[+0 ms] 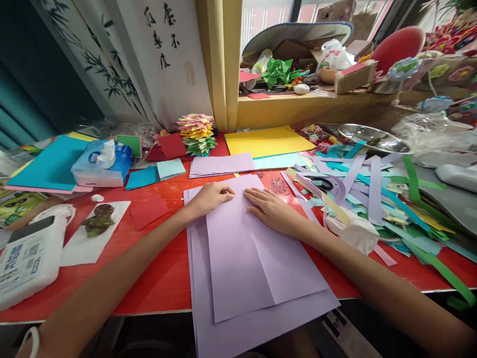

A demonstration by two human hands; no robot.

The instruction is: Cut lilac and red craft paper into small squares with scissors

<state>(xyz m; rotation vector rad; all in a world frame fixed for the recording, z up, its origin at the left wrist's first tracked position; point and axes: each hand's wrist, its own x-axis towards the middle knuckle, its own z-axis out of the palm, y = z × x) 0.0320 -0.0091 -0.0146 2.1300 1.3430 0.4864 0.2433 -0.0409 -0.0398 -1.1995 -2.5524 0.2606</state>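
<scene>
A light purple sheet (238,258) with a crease down it lies on top of larger purple sheets (201,298), which hang over the table's front edge. My left hand (213,198) rests at the upper left of the top sheet, its fingers curled together at the paper; whether they pinch it is too small to make out. On the upper right part of the same sheet, my right hand (269,208) lies flat with its fingers stretched out.
Paper strips (372,194) and black scissors (322,184) heap on the right. Behind are folded purple paper (221,165) and yellow sheets (268,141). Tissues (102,164), a red square (149,212) and a white device (32,258) sit on the left of the red table (149,283).
</scene>
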